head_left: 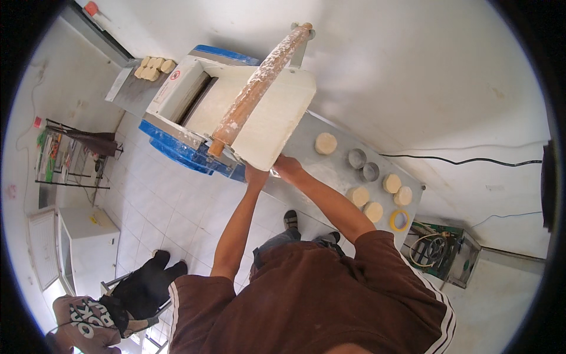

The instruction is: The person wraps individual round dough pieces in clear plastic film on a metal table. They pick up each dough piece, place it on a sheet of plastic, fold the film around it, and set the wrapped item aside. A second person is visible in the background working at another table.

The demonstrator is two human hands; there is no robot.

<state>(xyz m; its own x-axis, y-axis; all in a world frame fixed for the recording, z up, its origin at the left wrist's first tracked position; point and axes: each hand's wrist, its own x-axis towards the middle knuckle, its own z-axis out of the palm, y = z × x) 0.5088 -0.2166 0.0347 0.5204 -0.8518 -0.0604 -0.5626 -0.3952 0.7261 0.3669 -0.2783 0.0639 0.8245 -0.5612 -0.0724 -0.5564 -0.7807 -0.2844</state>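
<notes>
From my station I fear the machine [170, 97] catching anything straying into its slot [198, 101], and a jolt rolling the pin [260, 87] loose. The tray [278, 113], cream, round-cornered, juts above the table [303, 177]; by the table's near edge, left hand [256, 176] and right hand [288, 168] reach beneath it, their grip hidden: I cannot tell.

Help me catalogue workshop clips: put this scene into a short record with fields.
Left hand: at the near edge of the pale tray, grip partly hidden
Right hand: beside the left, at the same edge
Machine: white and blue, floury wooden roller above its tray
Table: grey, with five round dough pieces, two metal rings, one yellow ring
Far surface: more dough pieces, grouped
Others: a person, lower left of the picture
</notes>
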